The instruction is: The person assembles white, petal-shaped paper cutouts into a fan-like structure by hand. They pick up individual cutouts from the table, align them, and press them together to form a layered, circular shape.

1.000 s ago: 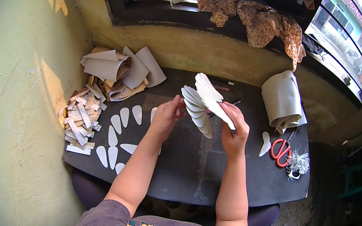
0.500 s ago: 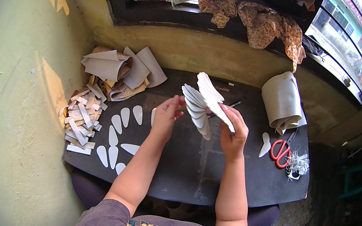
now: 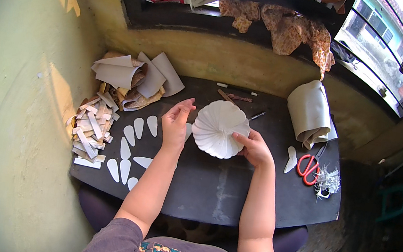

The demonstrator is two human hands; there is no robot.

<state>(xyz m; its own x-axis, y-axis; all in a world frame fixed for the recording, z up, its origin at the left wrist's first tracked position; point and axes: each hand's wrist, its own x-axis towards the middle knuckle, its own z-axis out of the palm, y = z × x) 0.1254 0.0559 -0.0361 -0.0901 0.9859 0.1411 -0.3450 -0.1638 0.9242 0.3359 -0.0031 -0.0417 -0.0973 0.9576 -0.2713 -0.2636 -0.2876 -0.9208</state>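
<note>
My right hand [image 3: 258, 149] grips the right edge of a round white flower-like rosette [image 3: 218, 128], with the thumb on its front face. Overlapping petal pieces fan around its centre, and it now faces me, held above the dark table. To its left, my left hand [image 3: 177, 122] is raised apart from it, fingertips drawn together in a pinch. Anything between them is too small to make out. Loose white teardrop-shaped pieces [image 3: 129, 135] lie in a curved row left of my left forearm. Another white piece [image 3: 188, 132] shows partly between my left hand and the rosette.
On the dark table [image 3: 202, 194], white strips [image 3: 92, 133] are piled at left, below folded sheets [image 3: 116, 71]. A rolled pale sheet [image 3: 310, 111] stands at right. Near it are red-handled scissors [image 3: 308, 169], a white scrap [image 3: 291, 160] and shredded trimmings [image 3: 327, 182]. A pen [image 3: 257, 115] lies behind the rosette.
The rosette has turned from edge-on and splayed to facing me, flatter and rounder, and has come slightly down and left. My left hand has moved left, away from it.
</note>
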